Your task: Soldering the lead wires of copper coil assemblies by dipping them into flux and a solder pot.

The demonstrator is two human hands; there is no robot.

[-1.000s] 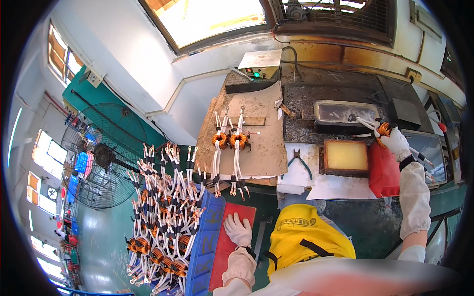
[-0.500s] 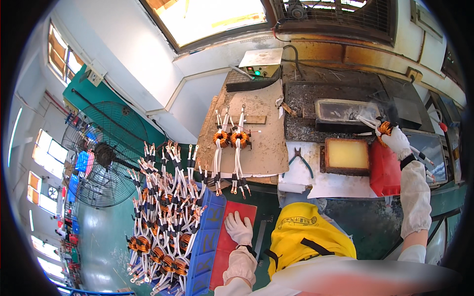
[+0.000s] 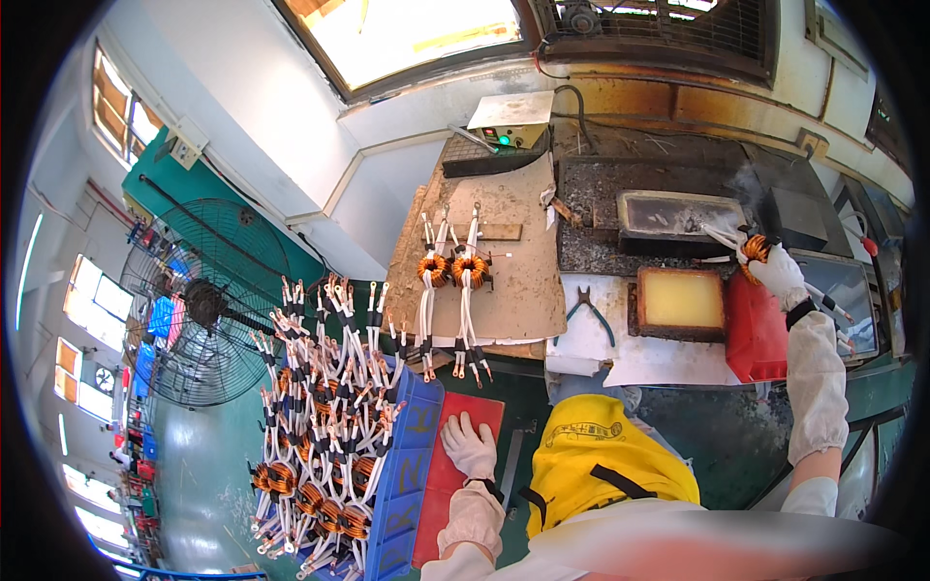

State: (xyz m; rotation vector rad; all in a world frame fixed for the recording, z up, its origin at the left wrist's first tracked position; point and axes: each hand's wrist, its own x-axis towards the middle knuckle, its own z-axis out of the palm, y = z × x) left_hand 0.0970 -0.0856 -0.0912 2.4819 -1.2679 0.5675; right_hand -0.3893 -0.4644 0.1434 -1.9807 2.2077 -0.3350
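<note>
My right hand [image 3: 772,270], in a white glove, grips an orange wound coil [image 3: 756,249] whose white leads point left over the metal tray of molten solder [image 3: 678,213]. My left hand [image 3: 469,446], also gloved, rests flat with fingers apart on a red board [image 3: 455,474] beside a blue crate [image 3: 399,484]. The crate carries several orange coils with white leads [image 3: 320,407]. Two more coils [image 3: 453,269] lie on a cardboard sheet [image 3: 513,281] ahead of me.
A square dish of yellow flux [image 3: 680,300] sits next to a red box [image 3: 754,334]. Pliers [image 3: 586,310] lie on white paper. A small control box with a green light [image 3: 509,121] stands at the back. A floor fan [image 3: 199,305] is at left.
My right hand has drifted slightly left and up with the coil, bringing its leads nearer the solder tray. My left hand stays on the red board.
</note>
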